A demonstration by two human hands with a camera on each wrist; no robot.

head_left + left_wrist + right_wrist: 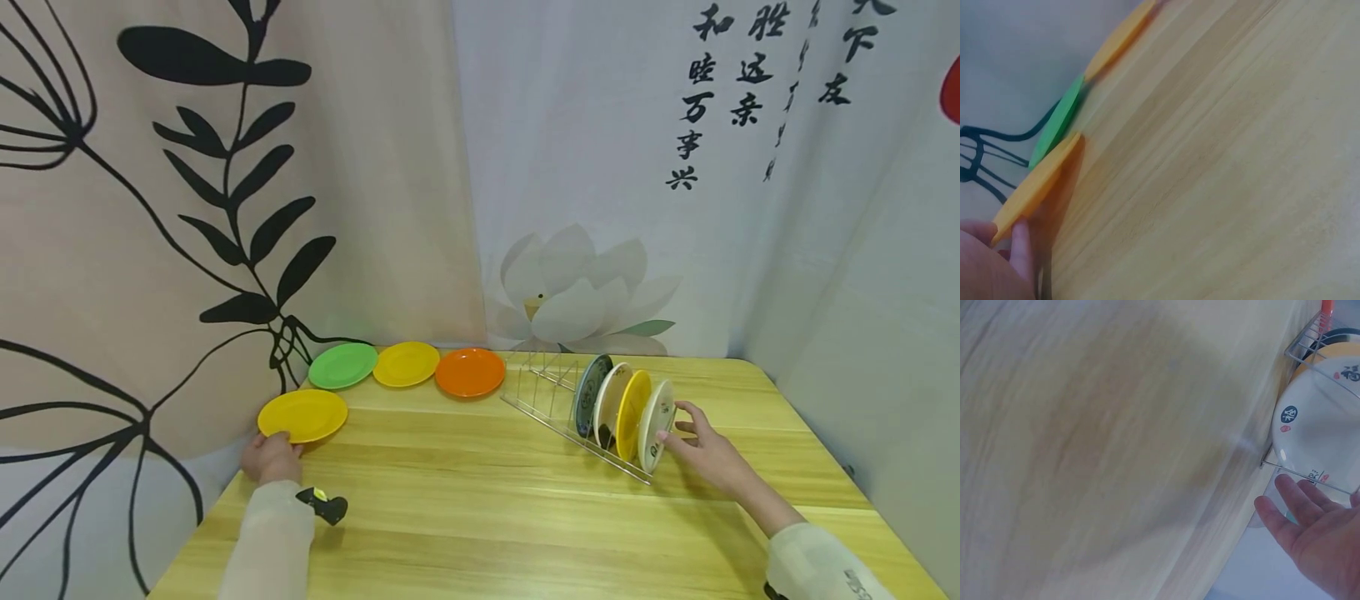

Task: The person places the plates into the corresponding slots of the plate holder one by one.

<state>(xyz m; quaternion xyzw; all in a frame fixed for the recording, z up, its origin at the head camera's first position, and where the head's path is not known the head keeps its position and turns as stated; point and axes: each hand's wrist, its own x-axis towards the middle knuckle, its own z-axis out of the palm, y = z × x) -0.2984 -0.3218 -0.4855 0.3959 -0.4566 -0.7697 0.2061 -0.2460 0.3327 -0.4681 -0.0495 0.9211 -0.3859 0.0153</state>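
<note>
At the table's left side my left hand (272,458) pinches the near edge of a yellow plate (303,415). The left wrist view shows thumb and fingers at the rim of this plate (1038,181), which is tilted off the tabletop. My right hand (705,450) is at the right end of a wire dish rack (551,419), beside a white plate (657,427) with printed characters. Its fingers are spread in the right wrist view, near the white plate's rim (1316,431); whether they touch it I cannot tell. A yellow plate (633,412), a cream plate and a dark patterned plate (592,396) stand upright behind.
Along the table's back edge lie a green plate (342,367), another yellow plate (407,364) and an orange plate (470,372). The rack's left slots hold no plates. Printed curtains (390,167) hang directly behind the wooden table (480,517).
</note>
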